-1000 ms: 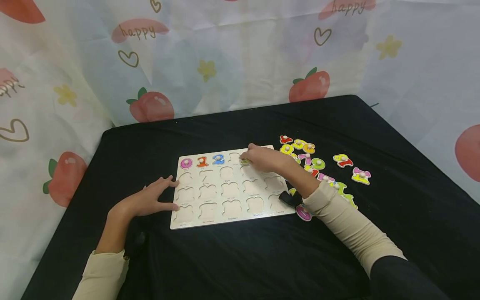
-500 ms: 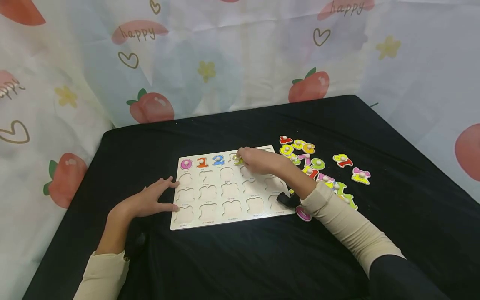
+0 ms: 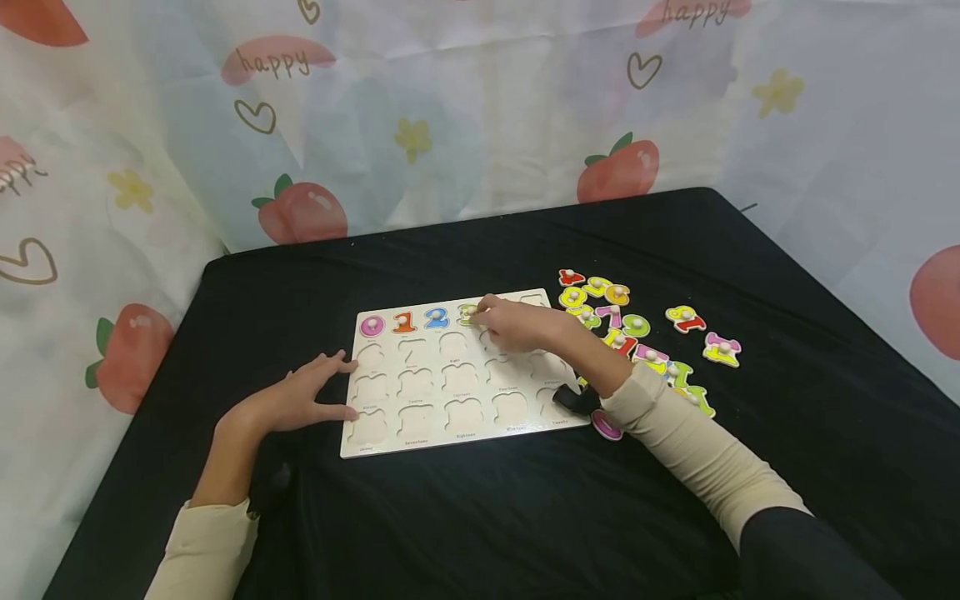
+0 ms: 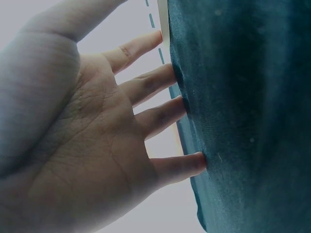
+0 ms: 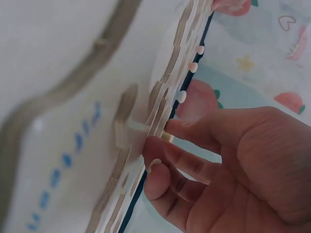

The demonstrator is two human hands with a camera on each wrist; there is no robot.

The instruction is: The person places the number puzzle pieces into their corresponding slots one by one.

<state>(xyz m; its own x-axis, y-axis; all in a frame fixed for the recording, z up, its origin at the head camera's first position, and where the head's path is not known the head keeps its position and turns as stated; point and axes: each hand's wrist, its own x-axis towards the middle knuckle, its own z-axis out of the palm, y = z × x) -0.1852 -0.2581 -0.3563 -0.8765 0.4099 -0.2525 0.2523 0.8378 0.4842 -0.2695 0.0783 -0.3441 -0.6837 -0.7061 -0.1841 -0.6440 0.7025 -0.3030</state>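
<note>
Left hand (image 3: pixel 296 398): fingers spread, thumb and fingertip on the board's (image 3: pixel 435 360) 9 o'clock edge. 3 piece (image 3: pixel 466 314) in top row, near board's 12 o'clock, pinched by right hand (image 3: pixel 517 323), forearm angled toward 4 o'clock.

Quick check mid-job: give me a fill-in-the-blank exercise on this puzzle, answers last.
The orange 1 sits between the blue 2 and the pink ____.
The left hand touches the ____ edge of the number board.
The right hand pinches the piece numbered ____.
The backdrop repeats the word ____.

Missing words: 0; left; 3; happy.
</note>
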